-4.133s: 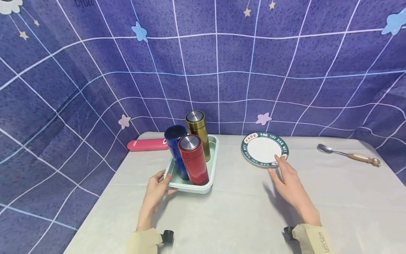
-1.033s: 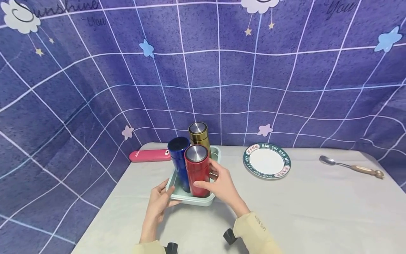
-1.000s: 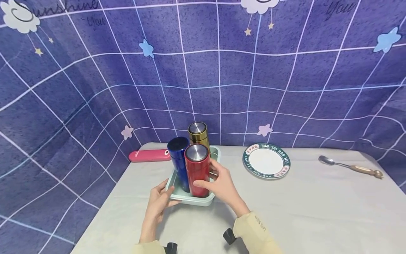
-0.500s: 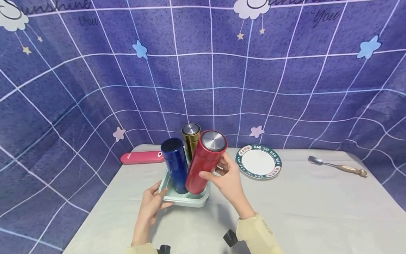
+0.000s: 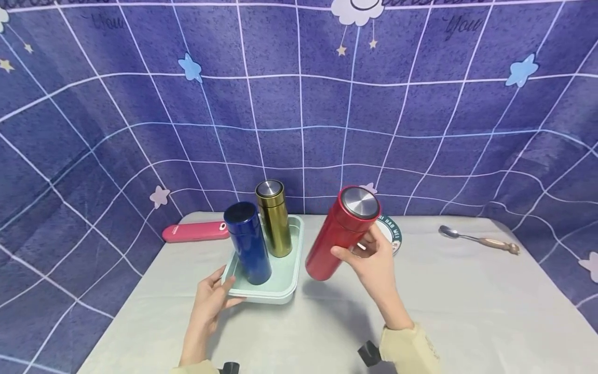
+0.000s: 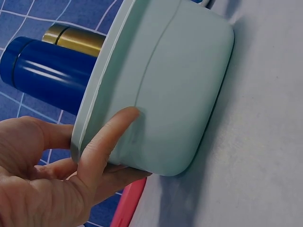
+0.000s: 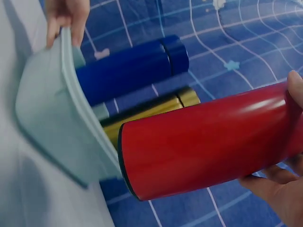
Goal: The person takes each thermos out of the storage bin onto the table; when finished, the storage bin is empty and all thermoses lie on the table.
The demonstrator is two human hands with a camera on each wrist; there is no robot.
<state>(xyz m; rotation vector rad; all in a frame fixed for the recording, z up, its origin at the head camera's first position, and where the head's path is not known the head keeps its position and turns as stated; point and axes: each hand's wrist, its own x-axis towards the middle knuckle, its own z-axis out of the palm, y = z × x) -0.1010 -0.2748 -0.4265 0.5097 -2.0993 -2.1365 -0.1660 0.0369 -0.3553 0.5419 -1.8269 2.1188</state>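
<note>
At centre left lies an elongated pink case [image 5: 193,232]. Lower left of centre, your left hand [image 5: 207,300] grips the near corner of a pale green rectangular tray [image 5: 268,297] bearing blue [image 5: 252,252] and gold [image 5: 276,226] cylindrical bottles. Right of centre, a red cylindrical bottle [image 5: 334,236], tilted and outside the tray, is gripped by your right hand [image 5: 377,265], partly hiding a green-rimmed white plate [image 5: 394,236]. Far right: a wooden-handled metal spoon [image 5: 481,240].

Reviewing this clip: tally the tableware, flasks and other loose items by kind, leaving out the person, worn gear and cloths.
Flasks: 3 (red flask, blue flask, gold flask)
Pale green tray: 1
Plate: 1
Spoon: 1
Long pink item: 1
Total: 7
</note>
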